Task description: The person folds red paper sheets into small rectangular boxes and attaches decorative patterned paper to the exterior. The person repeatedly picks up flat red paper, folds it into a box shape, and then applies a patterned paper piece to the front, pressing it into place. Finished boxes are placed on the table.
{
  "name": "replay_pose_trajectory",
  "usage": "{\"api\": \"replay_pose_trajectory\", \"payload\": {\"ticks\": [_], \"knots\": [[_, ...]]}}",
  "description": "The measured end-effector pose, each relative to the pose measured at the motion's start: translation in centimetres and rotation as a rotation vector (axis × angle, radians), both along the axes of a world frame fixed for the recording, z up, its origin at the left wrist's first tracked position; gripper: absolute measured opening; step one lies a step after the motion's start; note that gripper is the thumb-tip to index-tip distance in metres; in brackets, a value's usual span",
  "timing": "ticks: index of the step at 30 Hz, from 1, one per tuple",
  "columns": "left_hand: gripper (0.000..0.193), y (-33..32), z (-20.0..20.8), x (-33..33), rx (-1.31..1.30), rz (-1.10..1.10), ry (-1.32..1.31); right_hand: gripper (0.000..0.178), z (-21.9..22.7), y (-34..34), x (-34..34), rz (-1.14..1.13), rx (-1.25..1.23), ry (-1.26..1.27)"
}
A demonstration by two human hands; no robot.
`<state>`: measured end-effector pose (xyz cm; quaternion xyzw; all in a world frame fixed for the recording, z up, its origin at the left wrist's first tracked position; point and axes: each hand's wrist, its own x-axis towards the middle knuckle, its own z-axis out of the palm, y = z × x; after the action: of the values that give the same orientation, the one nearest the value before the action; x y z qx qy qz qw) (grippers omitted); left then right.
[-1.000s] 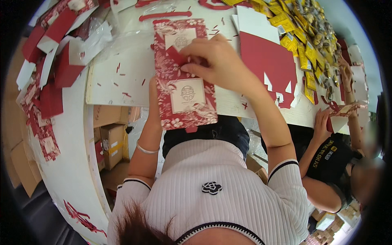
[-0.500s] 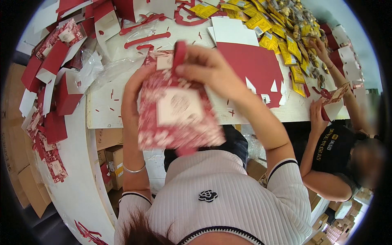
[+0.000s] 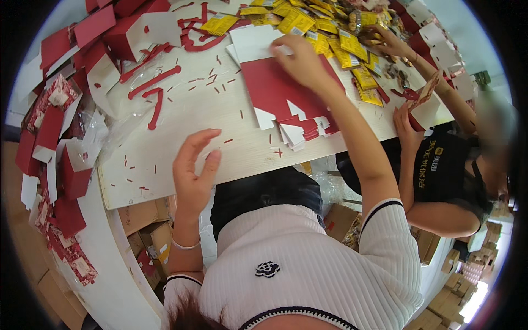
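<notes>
My right hand (image 3: 302, 60) reaches over a stack of flat red and white cardboard box blanks (image 3: 280, 91). Its bent fingers pinch at the top one's white flap, near the far edge. Cut-out corners and white tabs show at the stack's near end. My left hand (image 3: 195, 170) is raised by the table's front edge, thumb and fingers apart, with nothing in it. Between the hands, small red paper scraps (image 3: 212, 80) dot the white table (image 3: 181, 118).
Folded red boxes (image 3: 71, 170) pile up at the left, some flower-patterned, beside clear plastic. Red cut-off strips (image 3: 154, 82) lie on the table. Yellow packets (image 3: 352, 47) heap at the far right. There a co-worker's hand (image 3: 406, 126) holds an open box (image 3: 426, 113); the other touches small wrapped items.
The flower-patterned box that both hands held is out of them. My right hand has moved away to the cardboard stack; my left has opened. The view has shifted.
</notes>
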<state>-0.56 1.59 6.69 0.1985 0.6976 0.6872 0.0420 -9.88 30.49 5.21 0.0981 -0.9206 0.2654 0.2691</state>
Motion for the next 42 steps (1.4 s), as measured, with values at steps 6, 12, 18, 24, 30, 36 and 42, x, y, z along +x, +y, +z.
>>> {"api": "replay_pose_trajectory", "payload": {"ticks": [6,12,18,24,30,36,42], "knots": [[0.026,1.9,-0.1,0.3,-0.097,-0.070,0.030,0.030,-1.8,-1.1,-0.6,-0.099,0.283,0.004],[0.057,3.7,1.5,0.1,-0.217,0.103,0.238,0.023,3.6,-2.3,1.0,-0.177,0.299,0.054],[0.104,5.3,4.9,-1.5,-0.656,0.358,0.602,0.018,13.7,-9.6,4.3,-0.014,0.054,-0.372],[0.096,3.9,4.9,-2.8,-0.149,0.064,0.240,0.029,11.5,-12.5,2.8,0.236,-0.198,0.017],[0.046,-1.7,6.6,-3.3,0.490,0.008,-0.511,0.058,13.5,-8.4,5.1,0.483,0.203,0.347],[0.048,-4.4,4.8,-4.5,0.438,0.004,-0.681,0.061,11.2,-10.8,7.8,0.665,0.242,0.087],[0.082,-5.4,5.3,-4.9,0.229,-0.104,0.030,0.075,9.8,-9.9,5.7,0.742,-0.430,0.037]]}}
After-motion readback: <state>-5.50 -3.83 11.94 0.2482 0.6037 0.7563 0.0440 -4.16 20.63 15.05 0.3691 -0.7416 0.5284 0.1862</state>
